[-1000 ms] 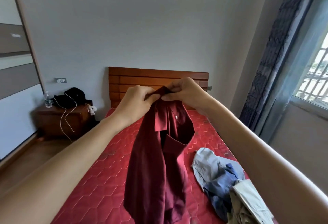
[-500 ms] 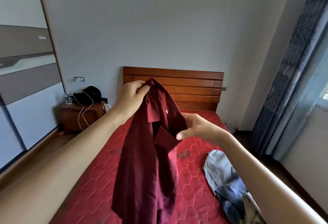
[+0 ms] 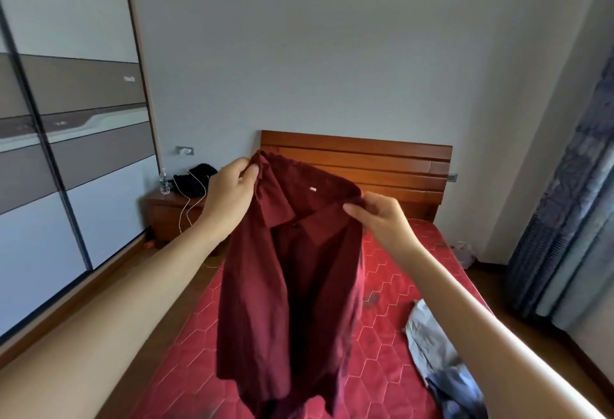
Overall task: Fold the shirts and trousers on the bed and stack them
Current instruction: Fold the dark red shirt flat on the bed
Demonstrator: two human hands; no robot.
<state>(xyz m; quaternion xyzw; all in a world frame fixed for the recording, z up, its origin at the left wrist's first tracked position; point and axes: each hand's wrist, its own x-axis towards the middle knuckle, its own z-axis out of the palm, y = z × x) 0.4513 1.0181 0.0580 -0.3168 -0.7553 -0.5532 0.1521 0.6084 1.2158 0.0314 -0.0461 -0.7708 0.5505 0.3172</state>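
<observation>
A dark red collared shirt hangs in the air above the bed, its collar spread toward me. My left hand grips the shirt's left shoulder by the collar. My right hand pinches the right shoulder at about the same height. The shirt's lower part dangles over the red quilted mattress. A pile of light blue and darker blue clothes lies on the mattress at the lower right, partly behind my right forearm.
A wooden headboard stands against the grey wall. A wooden nightstand on the left carries a water bottle, dark items and a white cable. A sliding wardrobe fills the left side. Blue curtains hang on the right.
My right hand moved from the shirt's front up and right to its right shoulder, so the collar is now stretched wide between both hands. The view has turned left.
</observation>
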